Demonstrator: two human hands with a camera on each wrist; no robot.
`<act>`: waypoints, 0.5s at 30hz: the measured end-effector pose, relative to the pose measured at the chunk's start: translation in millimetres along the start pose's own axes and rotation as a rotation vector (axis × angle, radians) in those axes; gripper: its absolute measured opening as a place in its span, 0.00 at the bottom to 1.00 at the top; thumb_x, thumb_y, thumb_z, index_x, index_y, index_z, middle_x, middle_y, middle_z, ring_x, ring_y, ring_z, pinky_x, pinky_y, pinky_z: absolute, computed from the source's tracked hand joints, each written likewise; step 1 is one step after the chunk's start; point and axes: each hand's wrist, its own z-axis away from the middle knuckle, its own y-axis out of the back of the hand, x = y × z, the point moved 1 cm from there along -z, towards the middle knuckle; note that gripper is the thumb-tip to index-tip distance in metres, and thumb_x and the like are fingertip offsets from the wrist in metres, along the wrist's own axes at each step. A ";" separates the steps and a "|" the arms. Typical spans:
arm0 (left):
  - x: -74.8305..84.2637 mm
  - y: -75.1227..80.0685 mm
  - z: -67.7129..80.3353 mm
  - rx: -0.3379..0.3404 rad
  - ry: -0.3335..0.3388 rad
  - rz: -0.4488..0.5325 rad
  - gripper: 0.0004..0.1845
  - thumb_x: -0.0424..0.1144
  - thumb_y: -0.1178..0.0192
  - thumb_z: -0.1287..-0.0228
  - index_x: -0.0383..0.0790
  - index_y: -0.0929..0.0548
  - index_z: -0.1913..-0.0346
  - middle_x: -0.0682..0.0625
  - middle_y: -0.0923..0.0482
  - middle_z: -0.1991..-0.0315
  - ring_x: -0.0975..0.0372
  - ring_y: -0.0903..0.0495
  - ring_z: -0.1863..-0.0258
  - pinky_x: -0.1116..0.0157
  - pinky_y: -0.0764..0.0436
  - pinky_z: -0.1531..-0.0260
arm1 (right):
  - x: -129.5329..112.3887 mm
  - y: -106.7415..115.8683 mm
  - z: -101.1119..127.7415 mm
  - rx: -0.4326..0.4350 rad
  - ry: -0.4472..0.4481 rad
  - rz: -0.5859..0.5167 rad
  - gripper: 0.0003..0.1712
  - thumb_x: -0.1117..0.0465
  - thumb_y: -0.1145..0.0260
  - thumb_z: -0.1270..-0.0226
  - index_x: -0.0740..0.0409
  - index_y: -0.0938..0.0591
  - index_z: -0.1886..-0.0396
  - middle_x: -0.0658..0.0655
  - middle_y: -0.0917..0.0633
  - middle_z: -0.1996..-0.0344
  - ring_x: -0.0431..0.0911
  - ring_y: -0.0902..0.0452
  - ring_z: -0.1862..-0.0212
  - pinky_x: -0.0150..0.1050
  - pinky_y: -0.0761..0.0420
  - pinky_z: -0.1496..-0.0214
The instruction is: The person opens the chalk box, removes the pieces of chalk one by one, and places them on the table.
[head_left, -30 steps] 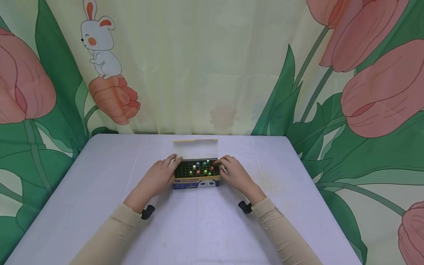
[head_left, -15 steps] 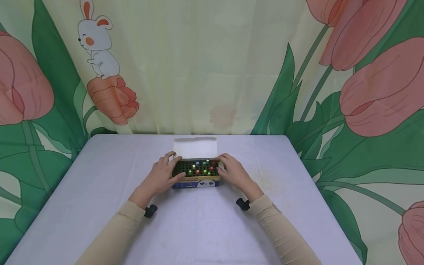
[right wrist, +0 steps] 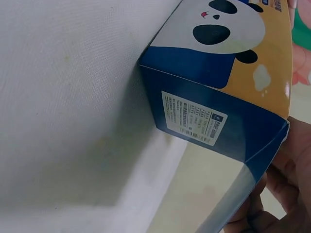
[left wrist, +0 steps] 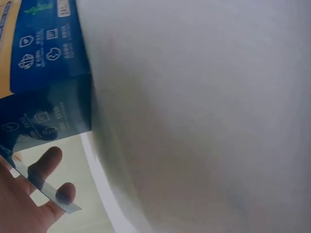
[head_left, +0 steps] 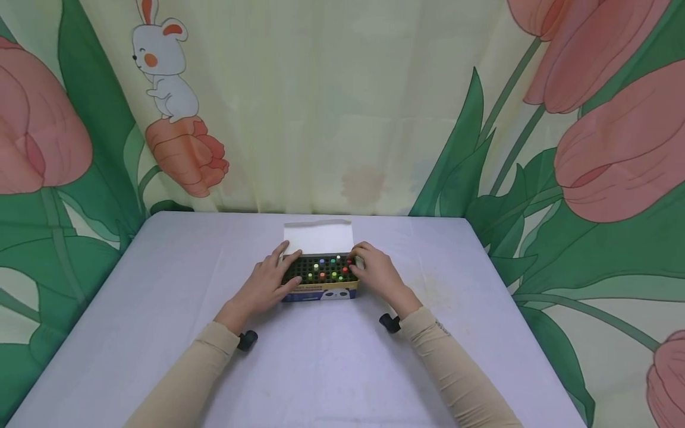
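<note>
Your left hand (head_left: pixel 266 284) grips the left end of the box (head_left: pixel 321 292), thumb curled on its front; your right hand (head_left: pixel 377 275) curls round the right end. The box sits between them on the bench (head_left: pixel 160 309), flap (head_left: pixel 318 236) open.

The box (head_left: pixel 321 284) hides both hands' lower fingers in the head view. Its small coloured pegs (head_left: pixel 330 268) are too tiny to identify. The right wrist view crops the right hand (right wrist: pixel 284 194) at the frame's edge.
</note>
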 end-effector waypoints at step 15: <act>-1.4 -0.6 -1.3 -0.011 0.010 0.028 0.36 0.61 0.50 0.21 0.52 0.42 0.17 0.40 0.54 0.16 0.37 0.35 0.27 0.32 0.36 0.34 | 0.5 -6.8 -2.9 0.020 0.020 0.030 0.10 0.60 0.31 0.26 0.54 0.14 0.49 0.53 0.19 0.36 0.51 0.21 0.34 0.48 0.20 0.36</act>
